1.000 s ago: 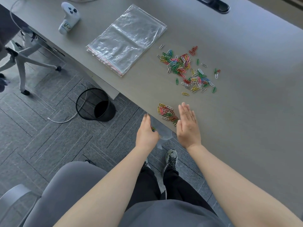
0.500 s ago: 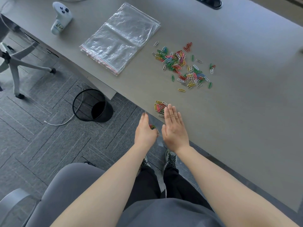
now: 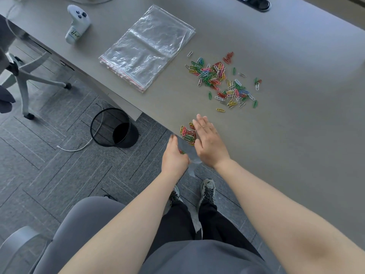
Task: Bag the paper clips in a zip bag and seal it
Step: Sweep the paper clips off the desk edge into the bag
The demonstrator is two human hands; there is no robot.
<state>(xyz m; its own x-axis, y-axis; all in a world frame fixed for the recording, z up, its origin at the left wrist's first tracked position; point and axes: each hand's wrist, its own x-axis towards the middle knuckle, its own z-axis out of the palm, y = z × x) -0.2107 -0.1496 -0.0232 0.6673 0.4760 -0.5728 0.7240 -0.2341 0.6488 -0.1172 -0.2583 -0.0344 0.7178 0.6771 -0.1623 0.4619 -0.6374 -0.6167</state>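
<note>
My left hand holds a small clear zip bag just below the table's front edge, with a few clips showing inside it. My right hand lies flat with straight fingers on the grey table, its side against a small heap of coloured paper clips at the edge above the bag's mouth. A larger scatter of coloured paper clips lies further back on the table.
A stack of clear zip bags lies at the back left, beside a white controller. Below the table's edge stand a black wire bin and an office chair's base. A white cable runs across the floor.
My right hand has slid left along the table edge, pushing the small heap of clips toward the bag held in my left hand. The camera view has shifted slightly.
</note>
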